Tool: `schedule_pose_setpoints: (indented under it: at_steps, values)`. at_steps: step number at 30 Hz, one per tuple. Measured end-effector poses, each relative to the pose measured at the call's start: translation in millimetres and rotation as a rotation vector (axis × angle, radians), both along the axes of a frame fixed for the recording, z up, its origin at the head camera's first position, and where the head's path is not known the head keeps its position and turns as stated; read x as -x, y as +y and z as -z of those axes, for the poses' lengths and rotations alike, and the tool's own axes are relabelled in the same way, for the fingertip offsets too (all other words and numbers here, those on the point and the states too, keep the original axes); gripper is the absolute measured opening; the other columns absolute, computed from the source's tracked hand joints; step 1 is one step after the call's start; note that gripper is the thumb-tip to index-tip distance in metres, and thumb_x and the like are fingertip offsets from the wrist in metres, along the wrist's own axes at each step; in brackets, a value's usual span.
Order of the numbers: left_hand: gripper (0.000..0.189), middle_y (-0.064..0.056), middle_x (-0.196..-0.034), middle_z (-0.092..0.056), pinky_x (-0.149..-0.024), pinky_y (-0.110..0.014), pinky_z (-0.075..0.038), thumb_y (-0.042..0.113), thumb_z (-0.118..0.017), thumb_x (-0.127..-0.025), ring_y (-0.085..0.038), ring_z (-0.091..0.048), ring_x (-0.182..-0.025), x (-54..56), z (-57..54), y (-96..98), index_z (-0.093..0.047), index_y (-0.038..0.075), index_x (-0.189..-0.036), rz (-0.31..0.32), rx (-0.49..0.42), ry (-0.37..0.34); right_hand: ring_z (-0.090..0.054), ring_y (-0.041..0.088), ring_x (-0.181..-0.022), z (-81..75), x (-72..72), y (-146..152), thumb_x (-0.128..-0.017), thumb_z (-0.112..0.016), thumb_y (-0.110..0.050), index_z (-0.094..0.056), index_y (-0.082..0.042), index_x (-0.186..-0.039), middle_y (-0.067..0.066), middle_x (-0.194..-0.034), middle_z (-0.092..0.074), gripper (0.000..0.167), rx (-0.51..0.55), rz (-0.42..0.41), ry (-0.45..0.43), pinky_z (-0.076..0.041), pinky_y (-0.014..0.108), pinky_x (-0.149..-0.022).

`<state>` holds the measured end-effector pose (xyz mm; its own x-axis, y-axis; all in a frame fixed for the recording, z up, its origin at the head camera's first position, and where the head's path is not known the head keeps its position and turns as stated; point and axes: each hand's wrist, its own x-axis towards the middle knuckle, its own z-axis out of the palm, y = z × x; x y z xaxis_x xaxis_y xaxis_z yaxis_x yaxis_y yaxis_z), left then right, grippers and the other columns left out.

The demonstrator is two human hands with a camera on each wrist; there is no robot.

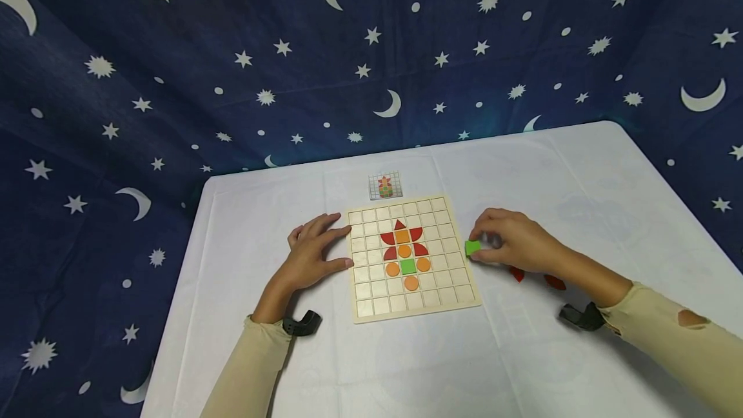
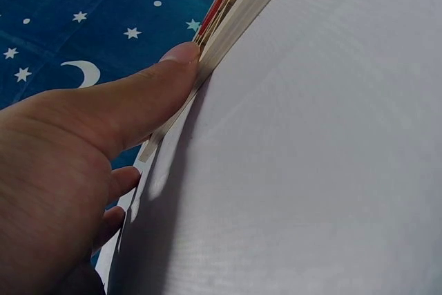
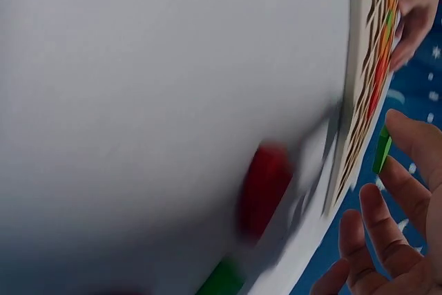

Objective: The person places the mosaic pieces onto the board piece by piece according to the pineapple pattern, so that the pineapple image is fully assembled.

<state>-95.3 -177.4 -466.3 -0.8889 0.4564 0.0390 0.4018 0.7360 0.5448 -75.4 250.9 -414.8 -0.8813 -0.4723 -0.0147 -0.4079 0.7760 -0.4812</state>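
Note:
My right hand [image 1: 516, 237] pinches a green square tile [image 1: 473, 248] between thumb and forefinger, just off the right edge of the wooden grid board [image 1: 458, 276]. In the right wrist view the same green tile [image 3: 382, 150] is seen nearly edge-on. My left hand [image 1: 310, 253] touches the board's left edge with its thumb and forefinger, fingers spread; the left wrist view shows the thumb [image 2: 159, 91] against that edge. On the board lie an orange square [image 1: 402, 236], a green square [image 1: 409, 266], several orange circles [image 1: 411, 283], a red triangle [image 1: 398, 224] and several red quarter-circle pieces [image 1: 388, 238].
A small pattern card [image 1: 386, 186] lies behind the board, showing a similar coloured figure on a grid. Red pieces [image 1: 554, 282] lie on the white table [image 1: 278, 366] under my right forearm. A green piece [image 3: 222, 278] appears near them in the right wrist view.

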Motion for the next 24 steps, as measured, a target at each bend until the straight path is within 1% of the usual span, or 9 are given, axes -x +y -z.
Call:
schedule_pose_setpoints:
  at_steps: [4, 8, 10, 14, 18, 24]
  values:
    - [0.072, -0.006, -0.163, -0.038, -0.112, -0.065, -0.010, 0.048, -0.081, -0.084, -0.033, -0.025, -0.153, 0.3, 0.1, -0.1, -0.058, 0.023, -0.147, -0.002, -0.002, -0.005, -0.057, 0.011, -0.089, 1.7, -5.7, -21, -0.078, -0.090, -0.032, -0.077, -0.029, -0.094, -0.016, -0.101, -0.064, 0.021, 0.021, -0.043, -0.012, -0.048, 0.028, -0.076]
    - [0.072, -0.006, -0.164, -0.037, -0.113, -0.064, -0.010, 0.048, -0.081, -0.084, -0.033, -0.025, -0.153, 0.7, 0.3, -0.3, -0.058, 0.024, -0.147, -0.003, -0.004, -0.009, -0.059, 0.009, -0.092, 2.5, -10.8, -42, -0.078, -0.089, -0.034, -0.077, -0.029, -0.094, -0.016, -0.103, -0.064, 0.021, 0.017, -0.095, -0.033, -0.050, 0.031, -0.081]
    - [0.071, -0.006, -0.164, -0.037, -0.113, -0.064, -0.010, 0.048, -0.081, -0.084, -0.033, -0.025, -0.153, 0.8, 0.3, -0.5, -0.058, 0.024, -0.147, -0.002, -0.003, -0.008, -0.058, 0.008, -0.093, 3.2, -13.1, -50, -0.079, -0.088, -0.036, -0.077, -0.028, -0.095, -0.016, -0.104, -0.063, 0.021, 0.004, -0.126, -0.039, -0.050, 0.031, -0.081]
    - [0.071, -0.006, -0.164, -0.038, -0.112, -0.065, -0.010, 0.048, -0.081, -0.084, -0.032, -0.025, -0.154, 0.8, 0.4, -0.4, -0.057, 0.024, -0.147, 0.003, -0.003, -0.004, -0.056, 0.006, -0.089, 5.9, -17.3, -63, -0.080, -0.087, -0.037, -0.078, -0.026, -0.096, -0.016, -0.103, -0.062, 0.022, -0.010, -0.174, -0.042, -0.048, 0.028, -0.079]
    - [0.071, -0.006, -0.163, -0.038, -0.112, -0.064, -0.010, 0.049, -0.081, -0.084, -0.032, -0.025, -0.154, 1.1, 1.2, -0.4, -0.058, 0.024, -0.147, 0.002, -0.003, -0.005, -0.056, 0.005, -0.089, 9.2, -21.2, -72, -0.079, -0.087, -0.038, -0.078, -0.028, -0.096, -0.017, -0.100, -0.061, 0.021, -0.018, -0.182, -0.039, -0.048, 0.029, -0.080]
    - [0.071, -0.006, -0.163, -0.038, -0.112, -0.064, -0.010, 0.049, -0.081, -0.084, -0.032, -0.025, -0.154, 0.8, 1.2, -0.3, -0.058, 0.024, -0.147, 0.001, -0.004, -0.004, -0.060, 0.005, -0.095, 13.0, -25.0, -80, -0.080, -0.086, -0.038, -0.078, -0.028, -0.096, -0.017, -0.099, -0.062, 0.020, -0.014, -0.174, -0.016, -0.050, 0.034, -0.086]
